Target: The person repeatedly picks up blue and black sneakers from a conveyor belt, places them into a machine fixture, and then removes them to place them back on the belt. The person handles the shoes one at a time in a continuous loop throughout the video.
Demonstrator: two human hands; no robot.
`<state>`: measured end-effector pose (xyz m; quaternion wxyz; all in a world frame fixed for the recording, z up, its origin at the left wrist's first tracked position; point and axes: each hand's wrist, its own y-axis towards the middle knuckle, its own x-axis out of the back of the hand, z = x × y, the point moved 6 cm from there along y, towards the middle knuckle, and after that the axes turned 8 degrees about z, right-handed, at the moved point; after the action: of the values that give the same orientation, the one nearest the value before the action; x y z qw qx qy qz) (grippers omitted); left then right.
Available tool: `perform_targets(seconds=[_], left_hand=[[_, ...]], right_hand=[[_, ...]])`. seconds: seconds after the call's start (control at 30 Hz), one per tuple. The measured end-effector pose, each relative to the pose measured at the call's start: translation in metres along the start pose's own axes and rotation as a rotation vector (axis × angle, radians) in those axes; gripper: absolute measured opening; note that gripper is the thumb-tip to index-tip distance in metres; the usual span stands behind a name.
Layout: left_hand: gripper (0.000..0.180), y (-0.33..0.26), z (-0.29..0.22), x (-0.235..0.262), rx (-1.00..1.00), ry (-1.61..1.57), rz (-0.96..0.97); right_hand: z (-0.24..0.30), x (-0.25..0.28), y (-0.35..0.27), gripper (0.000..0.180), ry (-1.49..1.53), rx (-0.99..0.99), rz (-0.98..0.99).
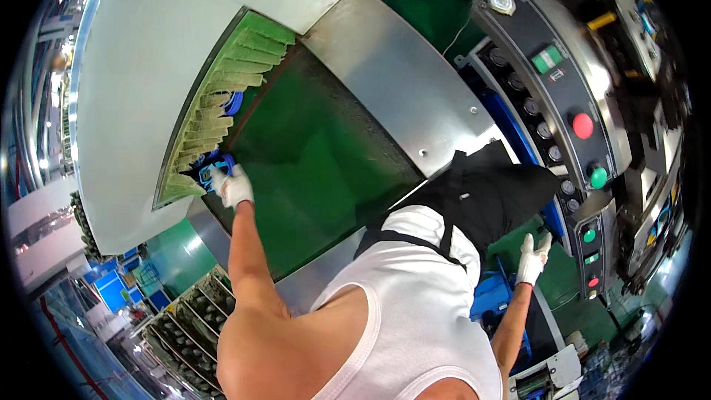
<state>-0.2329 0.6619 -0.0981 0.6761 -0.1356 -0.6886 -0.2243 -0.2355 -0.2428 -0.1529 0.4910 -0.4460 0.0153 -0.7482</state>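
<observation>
My left hand (235,187), in a white glove, reaches over the green conveyor belt to a black item with bright blue parts (207,175). That item lies at the lower end of a fringed green strip curtain (215,115), partly under it. The hand's fingers are apart at its edge, and their tips partly overlap the blue. Farther up, another blue item (234,103) shows between the curtain strips. My right hand (532,260), also gloved in white, hangs out to the right with its fingers spread and nothing in them. It is nearest to the lower part of the control panel.
A pale machine housing (133,104) rises above the curtain. Bare metal plate (392,67) borders the belt (318,141). At the right stands a control panel with a red button (582,126), green buttons and gauges. A rack of dark items (189,333) is at lower left.
</observation>
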Motion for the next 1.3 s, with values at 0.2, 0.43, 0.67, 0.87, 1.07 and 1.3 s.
perform_targets(seconds=[0.2, 0.43, 0.67, 0.87, 1.07, 1.3], left_hand=[[0.091, 0.089, 0.15, -0.015, 0.411, -0.078, 0.258], [0.064, 0.122, 0.141, -0.067, 0.471, -0.184, 0.162], [0.044, 0.115, 0.127, -0.034, 0.11, 0.036, 0.053], [0.03, 0.016, 0.002, -0.004, -0.281, -0.231, 0.031], [0.038, -0.118, -0.171, 0.028, -0.705, -0.592, 0.237], [0.021, -0.117, -0.269, 0.062, -0.88, -0.561, 0.384]], right_hand=[[-0.004, 0.039, 0.034, 0.082, -0.541, -0.011, 0.015], [-0.004, 0.089, 0.022, 0.077, -0.734, -0.137, 0.015], [-0.077, 0.104, 0.012, 0.077, -0.513, -0.252, 0.038], [-0.021, 0.059, 0.01, 0.073, -0.465, -0.081, 0.095], [0.115, 0.023, -0.003, 0.071, -0.458, 0.244, 0.125], [0.29, -0.06, -0.086, 0.072, -0.092, 0.653, 0.402]])
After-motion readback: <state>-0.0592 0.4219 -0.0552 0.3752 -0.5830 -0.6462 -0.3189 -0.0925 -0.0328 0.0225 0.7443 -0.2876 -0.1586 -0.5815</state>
